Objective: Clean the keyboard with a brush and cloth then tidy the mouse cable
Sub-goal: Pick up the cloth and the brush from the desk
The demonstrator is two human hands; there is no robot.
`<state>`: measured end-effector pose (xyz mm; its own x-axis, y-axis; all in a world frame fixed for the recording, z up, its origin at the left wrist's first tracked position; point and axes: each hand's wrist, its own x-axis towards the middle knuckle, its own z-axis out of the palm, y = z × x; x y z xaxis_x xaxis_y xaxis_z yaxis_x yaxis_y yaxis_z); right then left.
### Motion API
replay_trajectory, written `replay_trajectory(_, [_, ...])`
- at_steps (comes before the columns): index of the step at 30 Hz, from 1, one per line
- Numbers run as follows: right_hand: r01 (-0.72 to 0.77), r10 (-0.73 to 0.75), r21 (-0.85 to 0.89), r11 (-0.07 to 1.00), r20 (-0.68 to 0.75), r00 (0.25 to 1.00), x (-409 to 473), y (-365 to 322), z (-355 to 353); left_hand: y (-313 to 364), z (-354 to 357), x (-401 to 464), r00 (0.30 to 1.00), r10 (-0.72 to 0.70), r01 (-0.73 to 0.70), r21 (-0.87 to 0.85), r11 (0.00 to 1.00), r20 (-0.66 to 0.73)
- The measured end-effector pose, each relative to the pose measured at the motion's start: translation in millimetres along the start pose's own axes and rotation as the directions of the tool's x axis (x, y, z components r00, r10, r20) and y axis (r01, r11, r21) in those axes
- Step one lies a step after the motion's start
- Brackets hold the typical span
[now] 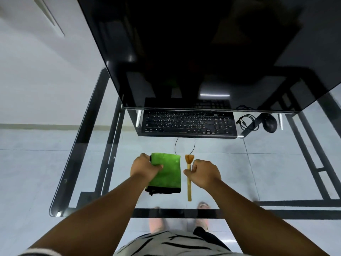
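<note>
The black full-size keyboard (188,124) lay flat on the clear glass desk (81,163), directly below the lower edge of the large dark monitor (193,52). To its right sat the black rounded mouse (270,123), with the black mouse cable (246,122) gathered in a loose coil between mouse and keyboard. A thin black lead (184,145) looped out from the near edge of the keyboard toward the person.

Nearer the person, the folded green cloth with black edging (168,174) lay flat on the glass. The left hand (144,169) rested on the cloth's left side, fingers curled over its edge and thumb pressed on its top surface. Just beside the cloth, to its right and apart from it, lay the small wooden-handled brush (189,174), bristles pointing toward the keyboard. The right hand (204,172) was curled at the handle's mid-length; thumb and forefinger appeared to pinch it, though the contact was partly hidden.

Through the glass, the black metal frame (103,126) and pale tiled floor (36,163) were visible.
</note>
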<state>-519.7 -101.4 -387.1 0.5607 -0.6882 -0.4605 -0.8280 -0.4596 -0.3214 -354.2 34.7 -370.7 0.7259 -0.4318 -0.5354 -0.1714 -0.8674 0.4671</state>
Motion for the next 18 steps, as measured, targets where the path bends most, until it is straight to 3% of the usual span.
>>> replay_trajectory(3, [-0.039,0.037,0.06,0.997,0.023,0.999,-4,-4,1,2,-3,0,0.999,-0.022,0.023,-0.018,1.0,0.04])
replay_trajectory(7, [-0.092,0.092,0.204,0.975,0.01,0.996,-8,-4,2,1,2,3,0.996,0.083,-0.083,0.052,0.995,-0.012])
replay_trajectory(12, [-0.09,0.117,0.371,0.924,-0.051,0.992,-8,2,0,8,8,0,0.995,0.099,-0.089,-0.225,0.97,0.033])
replay_trajectory(18, [0.029,0.053,0.549,0.835,-0.133,0.99,5,6,-31,32,-2,-5,0.983,0.16,-0.102,-0.452,0.886,0.092])
